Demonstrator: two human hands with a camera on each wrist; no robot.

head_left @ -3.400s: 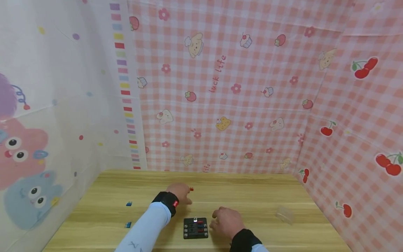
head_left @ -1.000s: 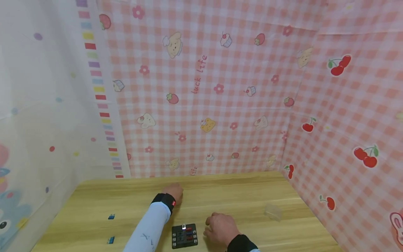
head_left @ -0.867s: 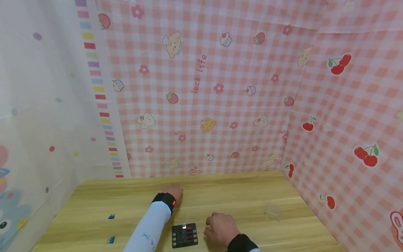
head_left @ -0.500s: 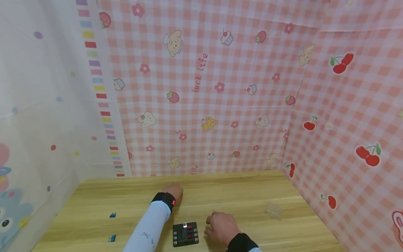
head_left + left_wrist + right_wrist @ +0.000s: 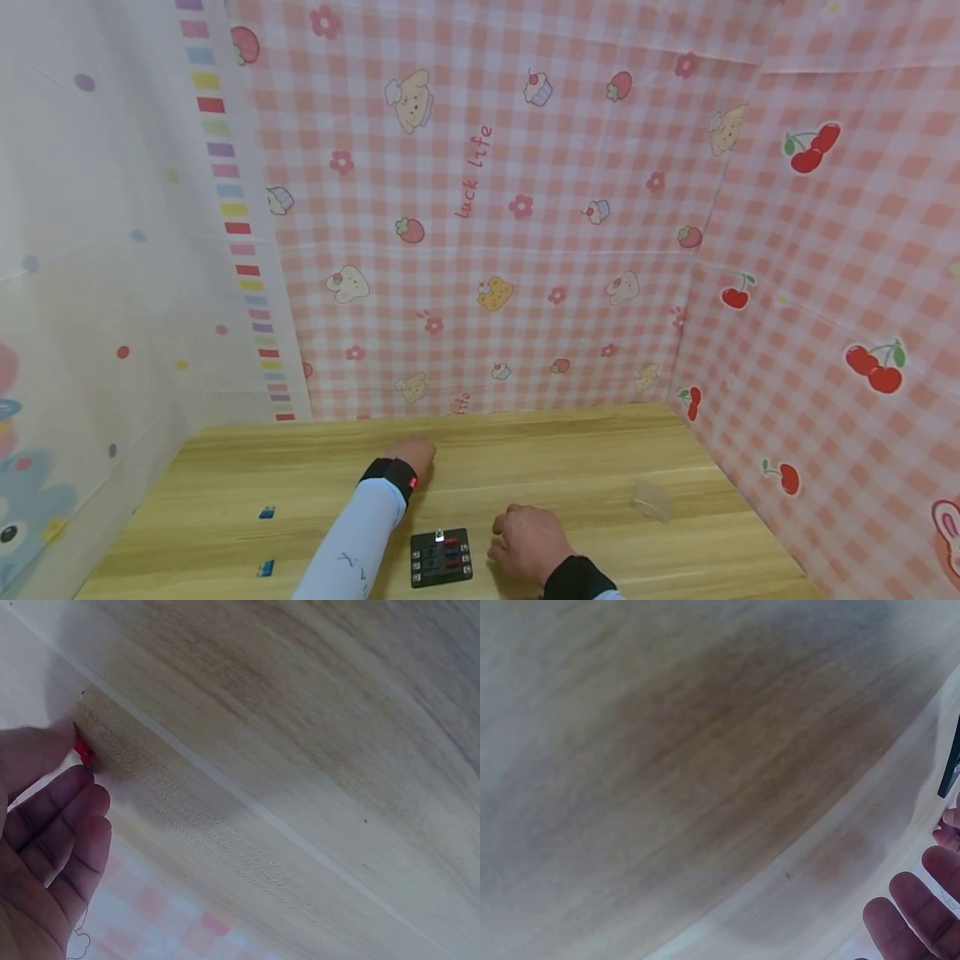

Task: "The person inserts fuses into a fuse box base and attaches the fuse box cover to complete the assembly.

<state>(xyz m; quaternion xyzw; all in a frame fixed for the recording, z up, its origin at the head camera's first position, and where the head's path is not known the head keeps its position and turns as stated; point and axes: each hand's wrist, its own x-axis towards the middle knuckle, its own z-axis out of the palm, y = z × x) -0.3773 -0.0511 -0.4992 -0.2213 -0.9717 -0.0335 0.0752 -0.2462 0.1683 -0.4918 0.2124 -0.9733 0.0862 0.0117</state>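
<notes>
At the back of the wooden table, my left hand [image 5: 415,454] reaches down with its fingertips hidden in the head view. The left wrist view shows a small red blade fuse [image 5: 84,752] pinched between its thumb and fingers, close to the tabletop. A black fuse block [image 5: 441,558] lies near the front, with metal screw terminals along its sides and red and blue fuses seated in its right column. Just right of the block, my right hand [image 5: 532,540] hovers or rests with fingers loosely bent, holding nothing; the right wrist view shows its fingers [image 5: 911,911] apart.
Two blue blade fuses, a farther one [image 5: 267,512] and a nearer one [image 5: 266,568], lie on the left of the table. A clear plastic piece [image 5: 651,502] lies at the right. Patterned cloth [image 5: 480,250] hangs behind and along both sides of the tabletop [image 5: 570,454].
Since the earliest frame the head view has turned right, and the red fuse at my left fingertips has gone out of its sight. Over the last second both hands stay nearly still.
</notes>
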